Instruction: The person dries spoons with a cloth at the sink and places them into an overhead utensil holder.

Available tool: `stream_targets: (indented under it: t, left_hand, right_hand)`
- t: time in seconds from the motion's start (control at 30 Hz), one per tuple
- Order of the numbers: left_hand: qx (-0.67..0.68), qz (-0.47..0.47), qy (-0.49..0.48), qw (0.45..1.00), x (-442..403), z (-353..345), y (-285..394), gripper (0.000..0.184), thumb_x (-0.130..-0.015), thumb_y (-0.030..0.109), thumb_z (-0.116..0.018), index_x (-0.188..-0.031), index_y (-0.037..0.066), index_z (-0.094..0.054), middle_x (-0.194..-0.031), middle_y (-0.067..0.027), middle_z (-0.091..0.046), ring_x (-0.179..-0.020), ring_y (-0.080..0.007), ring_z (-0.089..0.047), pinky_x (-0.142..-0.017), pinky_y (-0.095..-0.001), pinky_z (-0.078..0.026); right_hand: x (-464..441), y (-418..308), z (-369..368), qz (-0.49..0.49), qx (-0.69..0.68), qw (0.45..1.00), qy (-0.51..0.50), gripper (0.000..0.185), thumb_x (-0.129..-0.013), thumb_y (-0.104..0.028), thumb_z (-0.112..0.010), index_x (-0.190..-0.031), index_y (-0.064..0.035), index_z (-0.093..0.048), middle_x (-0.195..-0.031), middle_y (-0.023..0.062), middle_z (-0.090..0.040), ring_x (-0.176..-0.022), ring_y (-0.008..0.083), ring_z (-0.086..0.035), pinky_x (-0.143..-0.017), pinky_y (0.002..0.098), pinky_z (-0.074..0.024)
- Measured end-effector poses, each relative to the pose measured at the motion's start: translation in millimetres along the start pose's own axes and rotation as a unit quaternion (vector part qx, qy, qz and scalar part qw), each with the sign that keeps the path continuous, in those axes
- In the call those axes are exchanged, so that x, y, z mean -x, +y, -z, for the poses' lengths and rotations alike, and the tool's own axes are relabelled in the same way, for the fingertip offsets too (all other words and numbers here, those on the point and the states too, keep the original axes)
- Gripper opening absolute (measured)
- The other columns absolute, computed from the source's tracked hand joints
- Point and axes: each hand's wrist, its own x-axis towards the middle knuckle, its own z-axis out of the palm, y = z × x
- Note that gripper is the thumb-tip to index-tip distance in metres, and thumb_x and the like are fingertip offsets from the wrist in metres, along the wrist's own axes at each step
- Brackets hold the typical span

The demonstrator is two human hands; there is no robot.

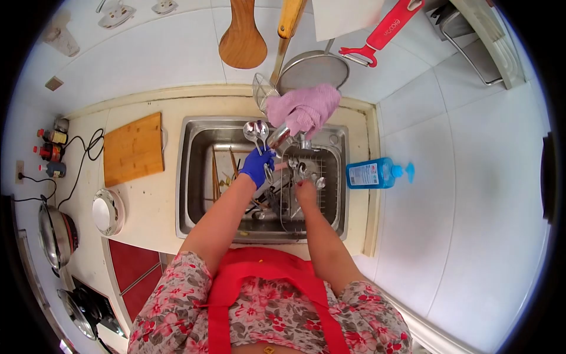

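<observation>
My left hand [257, 167], in a blue rubber glove, is closed around metal spoons [256, 131]. Two spoon bowls stick up past the fingers beside the faucet [282, 135]. My right hand [305, 192], bare, reaches low over the wire rack [330, 206] in the right part of the sink. Its fingers look curled down and are mostly hidden, so what they hold is unclear. Small spoons [320, 183] lie close around it. Chopsticks [215, 174] and other utensils rest in the left part of the metal sink [184, 177].
A pink cloth [306, 109] drapes over the faucet. Right of the sink lies a blue soap bottle [371, 173]. A wooden cutting board [134, 149] and a stack of white bowls [108, 212] are on the left counter. A strainer [312, 71] and a red peeler [383, 32] hang behind.
</observation>
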Motion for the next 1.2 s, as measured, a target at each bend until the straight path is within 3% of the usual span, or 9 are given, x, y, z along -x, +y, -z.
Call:
stream_targets:
  t: [0.2, 0.33, 0.43, 0.5, 0.53, 0.93, 1.03, 1.1, 1.2]
  left_hand:
    - [-0.086, 0.062, 0.090, 0.990, 0, 8, -2, 0.013, -0.087, 0.012, -0.046, -0.092, 0.004, -0.054, -0.066, 0.0004, -0.045, -0.048, -0.0090, -0.036, -0.043, -0.0212, -0.033]
    - [-0.052, 0.112, 0.056, 0.991, -6, 22, -2, 0.014, -0.087, 0.014, -0.046, -0.092, 0.004, -0.054, -0.067, 0.0006, -0.046, -0.046, -0.0100, -0.037, -0.042, -0.0224, -0.033]
    - [-0.014, 0.078, 0.035, 0.996, -6, 14, 0, 0.010, -0.086, 0.013, -0.049, -0.089, 0.004, -0.052, -0.068, -0.0041, -0.053, -0.048, -0.0161, -0.047, -0.049, -0.0306, -0.045]
    - [0.120, 0.073, 0.012, 0.990, 1, -6, 7, 0.012, -0.084, 0.008, -0.050, -0.095, 0.003, -0.051, -0.078, -0.0077, -0.055, -0.064, -0.0213, -0.055, -0.070, -0.0483, -0.051]
    - [0.102, 0.040, -0.014, 0.994, -3, -2, 5, 0.021, -0.081, 0.003, -0.051, -0.102, 0.004, -0.049, -0.087, -0.0104, -0.054, -0.078, -0.0238, -0.055, -0.083, -0.0617, -0.042]
    - [0.052, 0.066, 0.008, 0.996, -15, 11, 0, 0.018, -0.085, 0.003, -0.044, -0.101, 0.006, -0.051, -0.078, -0.0071, -0.054, -0.066, -0.0196, -0.054, -0.075, -0.0513, -0.049]
    - [0.026, 0.050, 0.018, 0.998, -8, 9, -3, 0.014, -0.085, 0.004, -0.046, -0.097, 0.004, -0.052, -0.075, -0.0067, -0.054, -0.063, -0.0180, -0.053, -0.070, -0.0452, -0.052]
    - [0.028, 0.048, 0.030, 0.998, 0, 6, -2, 0.012, -0.084, 0.006, -0.047, -0.094, 0.003, -0.053, -0.074, -0.0065, -0.054, -0.062, -0.0173, -0.053, -0.068, -0.0420, -0.052]
    - [0.058, 0.052, 0.015, 0.997, -1, 25, -14, 0.010, -0.084, 0.008, -0.050, -0.091, 0.001, -0.053, -0.077, -0.0075, -0.055, -0.065, -0.0183, -0.055, -0.068, -0.0391, -0.052]
  right_hand:
    - [-2, -1, -23, -0.024, 0.091, 0.995, -0.013, 0.018, -0.069, -0.019, -0.060, -0.078, -0.0037, -0.061, -0.080, 0.0181, -0.061, -0.077, 0.0349, -0.059, -0.069, 0.0422, -0.0471]
    - [-4, 3, -30, -0.021, 0.133, 0.991, -0.023, 0.018, -0.070, -0.018, -0.059, -0.079, -0.0025, -0.061, -0.081, 0.0193, -0.061, -0.077, 0.0352, -0.059, -0.069, 0.0420, -0.0476]
    - [0, 2, -31, -0.030, 0.135, 0.990, -0.025, 0.019, -0.071, -0.018, -0.058, -0.082, -0.0021, -0.060, -0.085, 0.0186, -0.060, -0.078, 0.0347, -0.059, -0.069, 0.0424, -0.0478]
    - [4, 1, -35, -0.045, 0.124, 0.991, 0.008, 0.019, -0.073, -0.017, -0.056, -0.082, -0.0010, -0.060, -0.087, 0.0185, -0.060, -0.080, 0.0342, -0.059, -0.069, 0.0427, -0.0482]
    - [4, 2, -36, -0.044, 0.123, 0.991, 0.009, 0.019, -0.073, -0.017, -0.056, -0.082, -0.0010, -0.060, -0.087, 0.0185, -0.060, -0.080, 0.0342, -0.059, -0.069, 0.0427, -0.0482]
    - [37, -1, 7, 0.045, 0.081, 0.995, 0.028, 0.015, -0.074, -0.016, -0.054, -0.080, -0.0021, -0.056, -0.074, 0.0176, -0.060, -0.071, 0.0363, -0.059, -0.063, 0.0462, -0.0456]
    - [61, -16, 43, 0.144, 0.012, 0.989, 0.025, 0.012, -0.075, -0.013, -0.053, -0.074, -0.0020, -0.052, -0.069, 0.0135, -0.060, -0.062, 0.0291, -0.059, -0.055, 0.0405, -0.0447]
    - [72, -43, 66, 0.094, -0.315, 0.927, -0.182, 0.011, -0.079, -0.013, -0.053, -0.074, -0.0041, -0.048, -0.060, 0.0060, -0.054, -0.051, 0.0170, -0.052, -0.047, 0.0304, -0.0403]
    - [73, -79, 77, 0.023, -0.433, 0.851, -0.298, 0.010, -0.082, -0.013, -0.052, -0.076, -0.0065, -0.047, -0.057, 0.0001, -0.046, -0.048, 0.0081, -0.045, -0.044, 0.0220, -0.0344]
